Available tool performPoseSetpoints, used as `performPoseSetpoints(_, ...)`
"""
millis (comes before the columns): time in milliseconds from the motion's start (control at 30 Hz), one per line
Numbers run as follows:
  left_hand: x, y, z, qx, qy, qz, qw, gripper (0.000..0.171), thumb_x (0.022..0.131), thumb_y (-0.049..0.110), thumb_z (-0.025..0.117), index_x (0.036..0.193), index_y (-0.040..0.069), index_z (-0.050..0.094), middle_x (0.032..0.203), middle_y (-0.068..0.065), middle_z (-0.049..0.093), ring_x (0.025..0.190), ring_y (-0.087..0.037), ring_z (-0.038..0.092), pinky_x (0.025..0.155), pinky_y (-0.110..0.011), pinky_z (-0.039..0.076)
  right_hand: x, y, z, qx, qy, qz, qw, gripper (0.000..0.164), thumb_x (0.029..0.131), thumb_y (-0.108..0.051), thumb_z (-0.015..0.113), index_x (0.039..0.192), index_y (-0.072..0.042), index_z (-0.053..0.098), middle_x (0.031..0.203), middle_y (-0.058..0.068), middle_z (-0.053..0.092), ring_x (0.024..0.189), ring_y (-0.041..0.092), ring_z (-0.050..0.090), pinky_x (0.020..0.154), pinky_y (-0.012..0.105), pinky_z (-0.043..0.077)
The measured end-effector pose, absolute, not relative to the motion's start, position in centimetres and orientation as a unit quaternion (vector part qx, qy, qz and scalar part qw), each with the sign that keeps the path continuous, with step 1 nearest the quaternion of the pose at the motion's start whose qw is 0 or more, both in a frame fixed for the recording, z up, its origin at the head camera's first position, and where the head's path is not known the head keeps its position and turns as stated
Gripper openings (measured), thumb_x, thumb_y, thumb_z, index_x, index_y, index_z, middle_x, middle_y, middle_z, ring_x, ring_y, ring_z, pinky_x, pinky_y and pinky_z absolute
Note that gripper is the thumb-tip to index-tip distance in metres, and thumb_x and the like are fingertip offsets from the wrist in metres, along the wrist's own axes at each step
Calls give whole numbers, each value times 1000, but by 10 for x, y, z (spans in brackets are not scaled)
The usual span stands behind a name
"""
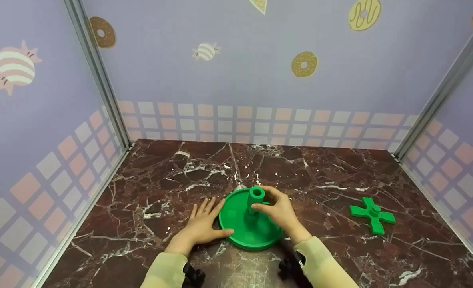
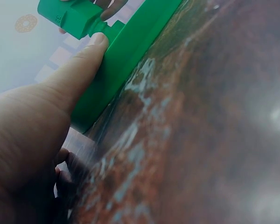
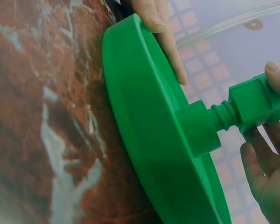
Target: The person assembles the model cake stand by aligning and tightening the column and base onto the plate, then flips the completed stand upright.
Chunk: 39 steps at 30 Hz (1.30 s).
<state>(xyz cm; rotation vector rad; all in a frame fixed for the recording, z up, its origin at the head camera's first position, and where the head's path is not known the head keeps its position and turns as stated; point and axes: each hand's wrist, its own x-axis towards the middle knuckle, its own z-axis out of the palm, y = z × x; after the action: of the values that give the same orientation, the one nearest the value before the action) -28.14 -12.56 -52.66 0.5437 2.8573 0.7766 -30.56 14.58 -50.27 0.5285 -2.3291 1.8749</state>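
Note:
A round green plastic tray (image 1: 234,231) with a raised rim lies on the marble-patterned table, a socket (image 3: 199,128) rising from its middle. Upright over that socket stands a green hollow post (image 1: 256,197) with a hexagonal section (image 3: 250,103); a stretch of thread (image 3: 222,115) shows between the two. My right hand (image 1: 281,209) grips the post between thumb and fingers. At the tray's left side rests my left hand (image 1: 201,226), fingers extended along the edge and thumb (image 2: 86,63) on the near rim. How deep the thread sits is hidden.
A green cross-shaped piece (image 1: 373,216) with a short round stub at its centre lies on the table (image 1: 316,248) to the right. Purple patterned walls (image 1: 244,80) enclose the back and both sides, with metal posts (image 1: 104,88) at the corners.

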Motion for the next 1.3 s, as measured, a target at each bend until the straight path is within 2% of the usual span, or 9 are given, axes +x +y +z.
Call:
performPoseSetpoints(233,-280,-124,-526,177,947,259,62,105,86,72,68,166,21,23,172,-20,17,161,-43,9,128,-67,2,-306,144,-508,177,-765,616,64,53,83,-7,86,132,-3,67,123,18,73,107,8,70,96,27,57)
performPoseSetpoints(533,-281,-124,-525,175,949,256,61,104,87,70,68,166,20,24,172,-20,18,160,-44,10,128,-67,2,-307,145,-514,169,-769,614,55,53,81,-8,87,130,-5,68,122,16,74,108,11,70,98,29,57)
performPoseSetpoints(733,-281,-125,-525,179,948,258,57,105,86,71,68,166,20,24,172,-21,18,160,-44,10,128,-67,3,-309,144,-515,172,-770,613,54,52,81,-6,87,129,-2,67,122,19,73,110,15,70,99,31,56)
performPoseSetpoints(967,-280,-125,-526,176,947,262,64,105,86,71,68,166,21,23,172,-20,17,160,-44,9,128,-67,2,-309,149,-507,201,-763,614,2,65,87,-9,83,146,-3,56,140,20,64,126,22,65,111,40,51)
performPoseSetpoints(1133,-281,-124,-525,172,949,257,68,105,86,73,66,166,22,22,172,-20,17,161,-43,9,129,-66,2,-312,153,-501,241,-737,630,-41,67,89,-3,78,149,1,50,147,28,56,126,13,63,109,31,50)
performPoseSetpoints(1300,-281,-124,-525,172,949,254,66,105,86,73,67,166,22,23,172,-19,17,161,-43,9,129,-66,2,-314,153,-501,240,-738,630,-40,63,87,0,78,145,5,53,140,26,62,117,6,65,103,25,52)
